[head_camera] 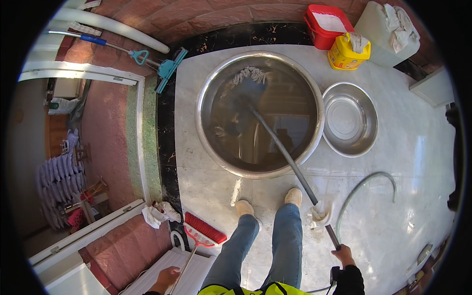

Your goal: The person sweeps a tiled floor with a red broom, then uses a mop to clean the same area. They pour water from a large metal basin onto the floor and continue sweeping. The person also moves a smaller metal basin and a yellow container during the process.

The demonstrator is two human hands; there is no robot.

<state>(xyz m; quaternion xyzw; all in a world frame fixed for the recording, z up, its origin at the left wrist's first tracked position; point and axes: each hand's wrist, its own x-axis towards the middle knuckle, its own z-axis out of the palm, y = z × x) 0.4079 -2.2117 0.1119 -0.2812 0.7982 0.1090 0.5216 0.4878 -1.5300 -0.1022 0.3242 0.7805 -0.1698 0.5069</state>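
Observation:
My right hand (343, 254) at the lower right is closed on the dark handle of a mop. The mop handle (282, 147) has a white cloth (321, 214) tied round it and slants over the rim of a large round steel basin (320, 110). Its string mop head (250, 75) lies in murky water in that basin, partly hidden under the surface. My left hand (169, 276) is at the lower left, beside the thin handle of a red-bristled broom (204, 229); whether the fingers grip the handle is unclear.
A smaller steel basin (348, 152) stands right of the large one. Behind are a red tub (324, 40), a yellow tub (348, 55) and a translucent jerrycan (387, 44). A green hose (348, 201) curves on the tiles. A teal sponge mop (170, 70) leans by the doorway.

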